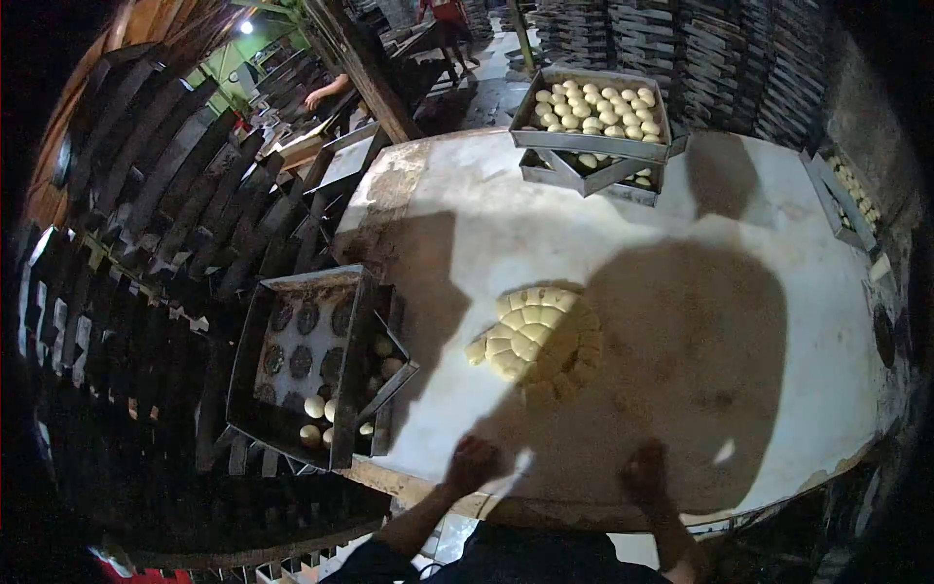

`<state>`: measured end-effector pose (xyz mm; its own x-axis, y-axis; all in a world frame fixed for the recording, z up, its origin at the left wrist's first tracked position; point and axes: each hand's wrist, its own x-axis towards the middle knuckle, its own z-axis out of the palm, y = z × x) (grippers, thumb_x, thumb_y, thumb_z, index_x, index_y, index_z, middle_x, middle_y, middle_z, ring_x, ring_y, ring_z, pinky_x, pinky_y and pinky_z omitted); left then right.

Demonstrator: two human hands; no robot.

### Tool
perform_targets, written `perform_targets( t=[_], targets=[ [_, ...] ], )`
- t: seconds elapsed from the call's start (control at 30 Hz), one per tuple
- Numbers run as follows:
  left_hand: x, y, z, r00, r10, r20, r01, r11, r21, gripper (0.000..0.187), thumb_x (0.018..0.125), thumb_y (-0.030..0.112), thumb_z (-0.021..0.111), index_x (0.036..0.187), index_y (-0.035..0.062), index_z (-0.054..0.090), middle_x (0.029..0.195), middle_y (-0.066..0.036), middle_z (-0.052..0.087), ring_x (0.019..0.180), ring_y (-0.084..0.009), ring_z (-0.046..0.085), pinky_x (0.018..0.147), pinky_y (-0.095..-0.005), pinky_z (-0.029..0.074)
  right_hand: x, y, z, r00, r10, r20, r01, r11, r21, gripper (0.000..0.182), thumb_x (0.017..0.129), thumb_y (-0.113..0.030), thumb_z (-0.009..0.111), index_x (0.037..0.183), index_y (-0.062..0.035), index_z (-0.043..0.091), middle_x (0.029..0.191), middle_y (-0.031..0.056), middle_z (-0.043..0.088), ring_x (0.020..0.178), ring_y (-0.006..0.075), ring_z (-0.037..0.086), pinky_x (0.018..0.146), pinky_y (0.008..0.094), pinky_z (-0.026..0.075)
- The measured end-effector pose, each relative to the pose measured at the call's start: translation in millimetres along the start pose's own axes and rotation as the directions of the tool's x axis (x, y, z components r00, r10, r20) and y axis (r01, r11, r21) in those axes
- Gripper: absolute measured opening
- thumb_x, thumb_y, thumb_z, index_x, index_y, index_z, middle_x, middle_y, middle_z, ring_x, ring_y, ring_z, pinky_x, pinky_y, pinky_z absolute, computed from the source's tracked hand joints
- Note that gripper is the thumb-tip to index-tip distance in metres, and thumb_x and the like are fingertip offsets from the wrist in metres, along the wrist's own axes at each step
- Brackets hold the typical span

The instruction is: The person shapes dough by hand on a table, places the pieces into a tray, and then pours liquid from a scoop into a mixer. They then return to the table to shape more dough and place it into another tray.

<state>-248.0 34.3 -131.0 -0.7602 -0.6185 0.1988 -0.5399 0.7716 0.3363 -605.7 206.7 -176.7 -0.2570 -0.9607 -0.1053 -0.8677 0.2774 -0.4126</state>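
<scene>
Both hands are over the near part of the pale table (817, 321), in shadow. My left hand (475, 464) looks curled and closed near the front edge, right of the tray with a few dough balls; what it holds, if anything, is hidden. My right hand (644, 471) is also curled, some way to the right, its contents too dark to make out. Beyond both hands lies a flat round of cut dough pieces (535, 336), its right part in shadow, touched by neither hand.
At the left edge a tilted metal tray (300, 336) holds several dough balls (314, 407). Stacked trays of dough balls (593, 109) stand at the back, another tray (844, 200) at the right. Tall tray stacks (146, 175) line the left. Other people's hand (326, 92) and legs show behind.
</scene>
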Motion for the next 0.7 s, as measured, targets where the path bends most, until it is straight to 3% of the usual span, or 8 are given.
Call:
perform_targets(
  t=[0.07, 0.17, 0.3, 0.4, 0.47, 0.53, 0.6, 0.7],
  targets=[
    [-40, -60, 14, 0.987, 0.006, 0.158, -0.066, 0.924, 0.376, 0.015, 0.077, 0.023, 0.064, 0.086, 0.011, 0.063, 0.09, -0.009, 0.062, 0.09, -0.0286, 0.058, 0.088, -0.0471, 0.042, 13, 3, -79, 0.975, 0.166, 0.151, -0.186, 0.974, 0.131, 0.043, 0.09, -0.027, 0.05, 0.114, 0.0085, 0.046, 0.124, 0.0331, 0.042, 0.125, 0.0487, 0.032, 0.11, 0.0565, 0.017],
    [4, -108, 38, 0.77, -0.582, -0.263, 0.237, 0.643, -0.729, 0.015, 0.078, 0.021, 0.063, 0.09, 0.0125, 0.065, 0.094, -0.008, 0.065, 0.09, -0.0271, 0.06, 0.088, -0.0478, 0.042, 62, 43, -13, 0.771, -0.133, -0.623, -0.047, 0.963, -0.264, 0.027, 0.088, -0.017, 0.051, 0.102, 0.0061, 0.048, 0.104, 0.0272, 0.05, 0.108, 0.0474, 0.043, 0.1, 0.0568, 0.028],
    [50, -95, 92, 0.923, -0.279, -0.265, 0.21, 0.942, -0.262, 0.019, 0.078, 0.018, 0.062, 0.095, 0.0118, 0.066, 0.099, -0.009, 0.066, 0.094, -0.0273, 0.06, 0.091, -0.047, 0.041, 93, -37, -28, 0.762, 0.353, -0.542, -0.262, 0.935, 0.241, 0.019, 0.088, -0.01, 0.05, 0.1, 0.0032, 0.05, 0.098, 0.0236, 0.05, 0.1, 0.0422, 0.046, 0.092, 0.0538, 0.034],
    [21, -43, 78, 0.974, -0.157, -0.162, 0.034, 0.811, -0.584, 0.024, 0.082, 0.016, 0.058, 0.104, 0.0082, 0.065, 0.11, -0.015, 0.062, 0.106, -0.0312, 0.056, 0.092, -0.0468, 0.043, 52, -7, 35, 0.727, -0.323, -0.606, 0.162, 0.938, -0.306, 0.017, 0.087, -0.01, 0.053, 0.099, 0.0014, 0.052, 0.098, 0.0208, 0.051, 0.1, 0.0382, 0.047, 0.092, 0.0494, 0.034],
    [-4, -10, -21, 0.996, 0.029, -0.085, -0.054, 0.952, -0.301, 0.029, 0.085, 0.016, 0.056, 0.112, 0.0069, 0.06, 0.119, -0.018, 0.056, 0.11, -0.0331, 0.053, 0.091, -0.0471, 0.044, 18, 0, 19, 0.909, -0.037, -0.415, -0.009, 0.994, -0.108, 0.019, 0.083, -0.01, 0.058, 0.097, 0.0009, 0.054, 0.1, 0.0192, 0.052, 0.098, 0.0351, 0.049, 0.089, 0.0461, 0.038],
    [-37, -16, -55, 0.987, -0.041, 0.155, 0.097, 0.92, -0.379, 0.034, 0.087, 0.016, 0.055, 0.12, 0.007, 0.055, 0.127, -0.02, 0.05, 0.114, -0.0349, 0.051, 0.09, -0.0472, 0.045, 3, 38, -10, 0.874, -0.404, -0.271, 0.235, 0.838, -0.493, 0.022, 0.085, -0.015, 0.06, 0.098, 0.0012, 0.057, 0.1, 0.0189, 0.054, 0.097, 0.0302, 0.052, 0.083, 0.0419, 0.044],
    [-68, -28, -67, 0.819, -0.186, 0.543, 0.539, 0.575, -0.616, 0.04, 0.087, 0.015, 0.057, 0.126, 0.0084, 0.049, 0.133, -0.021, 0.044, 0.115, -0.0365, 0.05, 0.089, -0.0469, 0.047, -1, 14, -37, 0.948, 0.319, -0.019, -0.279, 0.857, 0.434, 0.027, 0.09, -0.023, 0.056, 0.101, 0.0017, 0.06, 0.101, 0.0171, 0.058, 0.094, 0.0252, 0.056, 0.08, 0.0395, 0.049],
    [-78, -35, -205, 0.976, 0.216, -0.016, -0.191, 0.827, -0.528, 0.045, 0.087, 0.012, 0.059, 0.129, 0.0106, 0.045, 0.128, -0.02, 0.048, 0.113, -0.035, 0.051, 0.088, -0.0463, 0.048, 27, -95, -67, 0.894, 0.357, 0.271, -0.445, 0.629, 0.638, 0.029, 0.093, -0.023, 0.053, 0.11, -0.0003, 0.058, 0.11, 0.0149, 0.058, 0.099, 0.0239, 0.058, 0.084, 0.0363, 0.05]
  ],
)
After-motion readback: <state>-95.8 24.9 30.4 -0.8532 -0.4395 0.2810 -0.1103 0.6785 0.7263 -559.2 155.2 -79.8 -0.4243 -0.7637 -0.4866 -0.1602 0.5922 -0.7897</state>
